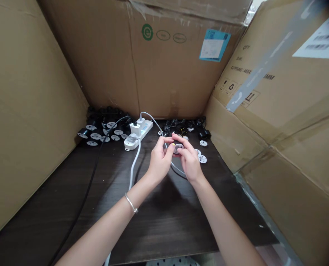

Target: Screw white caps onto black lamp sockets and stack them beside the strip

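Observation:
Both hands meet above the middle of the dark table (159, 221), holding one round white disc (178, 148) with small dark holes between them. My left hand (161, 157) pinches its left side with thumb and fingers, and a bit of yellow shows by the thumb tip. On the disc's right side, my right hand (189, 157) grips with bent fingers. What lies behind the disc is hidden by the fingers. Just right of my right hand, a few similar white discs (202, 159) lie on the table.
Black cylinders with white disc ends (95, 136) cluster at the back left. A white power strip (145, 129) carries plugged-in adapters; a black cable (91, 181) and a white cable (133, 166) run forward. Dark parts with thin wires (178, 123) lie behind my hands. Cardboard walls (103, 62) enclose the table.

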Available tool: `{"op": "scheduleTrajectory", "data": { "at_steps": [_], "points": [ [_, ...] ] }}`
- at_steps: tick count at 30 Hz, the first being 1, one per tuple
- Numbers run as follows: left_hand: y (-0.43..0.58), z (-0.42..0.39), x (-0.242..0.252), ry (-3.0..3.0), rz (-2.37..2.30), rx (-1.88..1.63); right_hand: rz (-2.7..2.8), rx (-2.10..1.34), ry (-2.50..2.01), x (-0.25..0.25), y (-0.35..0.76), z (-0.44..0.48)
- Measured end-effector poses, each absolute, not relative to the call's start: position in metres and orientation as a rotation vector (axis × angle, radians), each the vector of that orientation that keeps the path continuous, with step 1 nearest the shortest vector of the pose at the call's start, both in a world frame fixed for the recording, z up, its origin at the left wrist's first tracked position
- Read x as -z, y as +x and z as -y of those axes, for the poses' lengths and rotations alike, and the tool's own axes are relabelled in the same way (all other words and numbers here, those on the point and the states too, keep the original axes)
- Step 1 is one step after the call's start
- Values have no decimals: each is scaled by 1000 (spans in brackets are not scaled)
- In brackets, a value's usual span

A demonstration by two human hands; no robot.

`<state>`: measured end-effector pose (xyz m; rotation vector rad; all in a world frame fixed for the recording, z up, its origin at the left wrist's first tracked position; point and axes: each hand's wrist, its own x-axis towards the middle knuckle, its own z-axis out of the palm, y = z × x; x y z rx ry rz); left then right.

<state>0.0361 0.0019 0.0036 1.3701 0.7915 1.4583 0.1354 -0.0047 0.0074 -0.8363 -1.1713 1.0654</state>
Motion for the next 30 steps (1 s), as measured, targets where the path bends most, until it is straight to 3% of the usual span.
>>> {"op": "scheduleTrajectory", "data": {
  "at_steps": [16, 30],
  "points": [
    [35, 2, -8, 1435, -755, -1523, 1245, -841, -876, -18, 136, 14],
    [39, 10, -12, 1361, -809, -1537, 1021, -1238, -804, -5, 135, 8]
  ]
}}
